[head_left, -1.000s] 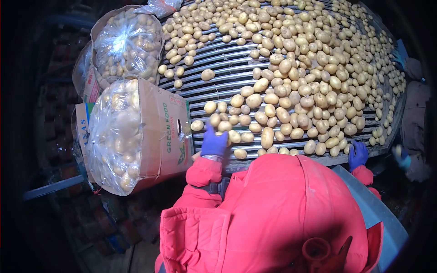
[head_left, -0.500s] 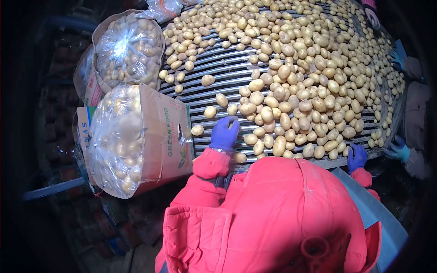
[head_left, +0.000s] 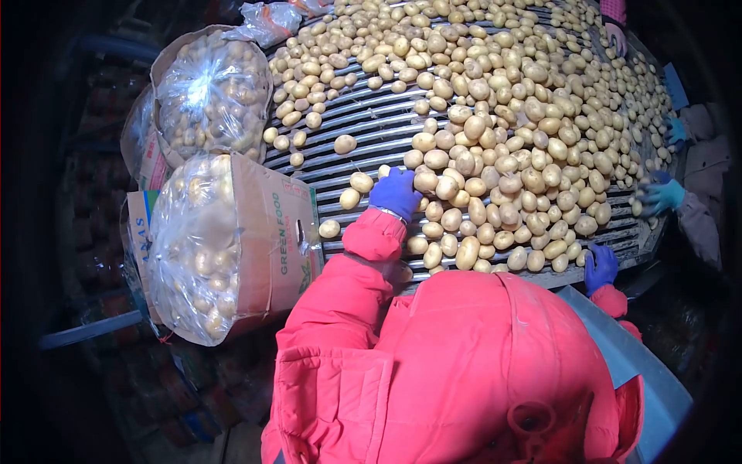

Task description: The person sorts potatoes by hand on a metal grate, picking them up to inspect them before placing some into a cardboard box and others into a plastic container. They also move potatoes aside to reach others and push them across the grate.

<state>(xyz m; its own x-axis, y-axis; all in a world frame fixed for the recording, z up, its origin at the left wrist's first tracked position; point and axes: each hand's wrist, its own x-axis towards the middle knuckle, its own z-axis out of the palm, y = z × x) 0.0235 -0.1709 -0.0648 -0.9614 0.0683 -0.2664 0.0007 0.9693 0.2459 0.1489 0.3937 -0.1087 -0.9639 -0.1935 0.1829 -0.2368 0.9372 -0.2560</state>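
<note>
My left hand [head_left: 396, 193], in a purple glove, is low over the metal bars [head_left: 363, 120], against the left edge of the potato pile [head_left: 510, 166]. Its fingertips are hidden, so a grip on a potato cannot be made out. A small potato [head_left: 384, 171] shows just beyond its fingers, and two more potatoes lie to its left. My right hand [head_left: 600, 269], also in a purple glove, rests at the near right edge of the bars beside the pile. Its fingers are slightly apart, with nothing visible in them.
At the left stand a carton [head_left: 270, 232] and another box [head_left: 212, 93], both with plastic-bagged potatoes. A blue-grey panel [head_left: 630, 340] slants at the near right. Co-workers' gloved hands [head_left: 662, 195] are along the right edge; another hand [head_left: 616, 37] is at the far right.
My left hand has moved forward and slightly right to the pile. My right hand has barely shifted. A co-worker's teal-gloved hand has moved forward and left to the potatoes at the right edge.
</note>
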